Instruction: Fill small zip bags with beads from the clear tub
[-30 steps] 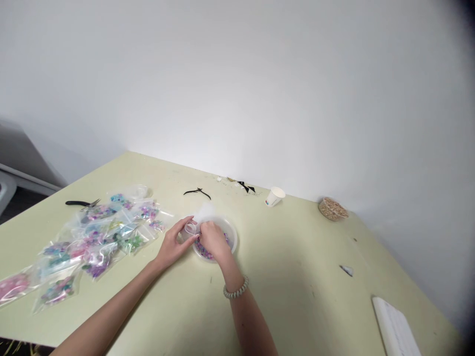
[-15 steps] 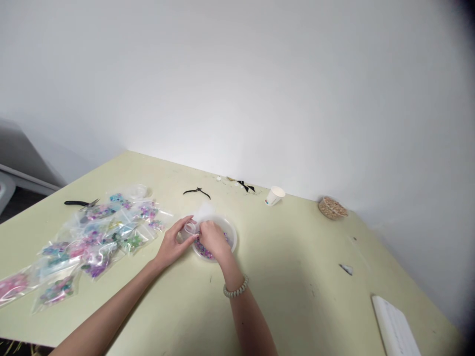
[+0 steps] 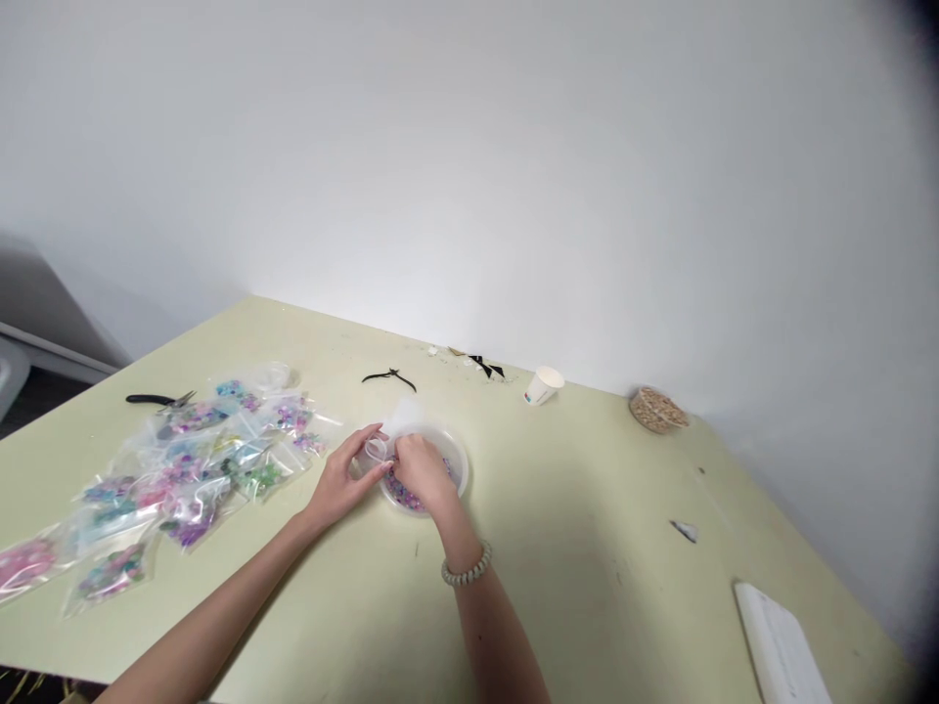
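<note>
A clear round bowl [image 3: 456, 460] holding pink, purple and blue beads sits near the middle of the pale green table [image 3: 572, 548]. My left hand [image 3: 343, 481] holds a small clear plastic bag [image 3: 376, 451] open at the bowl's left rim. My right hand [image 3: 424, 473], with a bead bracelet on the wrist, rests over the bowl with its fingers pinched at the bag's mouth. Whether beads are between those fingers is hidden.
Several clear bags of coloured beads [image 3: 176, 474] lie spread at the left. Black pliers [image 3: 157, 399] and another black tool [image 3: 388, 377] lie further back. A tipped paper cup [image 3: 543, 385], a woven dish [image 3: 657, 410] and a white pad [image 3: 782, 650] are to the right.
Both hands stay at the bowl and bag, with only small finger shifts. The view has moved slightly.
</note>
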`<state>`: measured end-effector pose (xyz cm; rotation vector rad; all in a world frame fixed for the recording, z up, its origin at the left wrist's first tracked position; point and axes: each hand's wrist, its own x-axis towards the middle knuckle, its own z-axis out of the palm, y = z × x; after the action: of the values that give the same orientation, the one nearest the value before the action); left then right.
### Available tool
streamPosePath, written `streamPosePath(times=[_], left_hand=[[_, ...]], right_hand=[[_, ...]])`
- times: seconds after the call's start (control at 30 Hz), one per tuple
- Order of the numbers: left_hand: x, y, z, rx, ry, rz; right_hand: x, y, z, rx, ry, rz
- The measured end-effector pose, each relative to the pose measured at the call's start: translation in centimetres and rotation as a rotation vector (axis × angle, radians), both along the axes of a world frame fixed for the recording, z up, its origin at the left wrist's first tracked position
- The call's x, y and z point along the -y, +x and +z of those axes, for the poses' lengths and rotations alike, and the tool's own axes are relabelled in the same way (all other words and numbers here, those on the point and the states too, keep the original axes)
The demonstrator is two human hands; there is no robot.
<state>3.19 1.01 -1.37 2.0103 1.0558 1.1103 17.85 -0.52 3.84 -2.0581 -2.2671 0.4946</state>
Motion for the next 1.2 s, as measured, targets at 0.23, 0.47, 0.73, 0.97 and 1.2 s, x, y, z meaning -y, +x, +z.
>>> streamPosePath(times=[0.23,0.47,0.73,0.97,1.2], left_hand=[[-0.03,-0.01,0.01,0.007,-0.003,-0.006],[-0.09,-0.06,-0.09,0.009,-0.002,-0.007],[-0.13,-0.08,-0.22,0.012,-0.004,-0.013],[-0.07,-0.05,-0.25,0.008,-0.015,-0.008],[-0.15,-0.13,-0.27,0.005,0.002,-0.011]], right_hand=[[-0.07,0.02,0.01,0.002,-0.006,0.002],[-0.04,0.00,-0.01,0.009,-0.009,0.006],[0.00,-0.04,0.01,0.019,-0.005,0.013],[0.02,-0.03,-0.03,0.013,0.000,0.015],[-0.05,-0.05,-0.11,0.017,-0.005,0.018]])
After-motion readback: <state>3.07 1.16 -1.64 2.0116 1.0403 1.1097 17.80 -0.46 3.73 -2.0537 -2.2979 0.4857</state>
